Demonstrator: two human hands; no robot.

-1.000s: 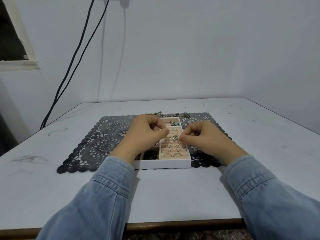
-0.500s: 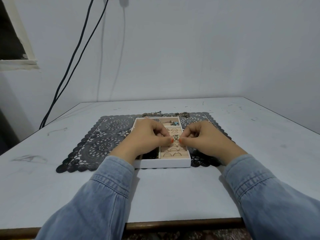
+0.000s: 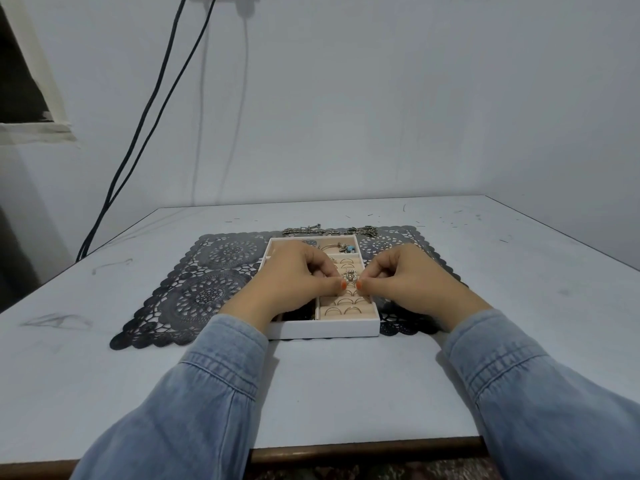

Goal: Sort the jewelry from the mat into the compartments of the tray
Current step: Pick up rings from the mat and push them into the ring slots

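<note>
Over the tray's [image 3: 325, 330] padded ring rows, in the head view, the left hand [image 3: 298, 282] and right hand [image 3: 408, 282] meet fingertip to fingertip. Each has its fingers curled, with thumb and forefinger pinching one side of the flower ring [image 3: 350, 276]. That ring sits between the two thumbs, low over a middle row. The fingers hide whether its band has entered the slot. Plain rings [image 3: 341, 310] stand in the nearer rows, just below the hands, and a turquoise piece [image 3: 349, 249] lies in the far compartment. The tray rests on the lace mat [image 3: 207, 289] on the tabletop [image 3: 346, 382]. A chain [image 3: 329, 231] lies along the mat's far edge, unsorted. Two risks, as I judge them: the top-heavy flower could tip the ring out of a shallow slot on release, and the crowded fingers may knock neighbouring rings loose.
</note>
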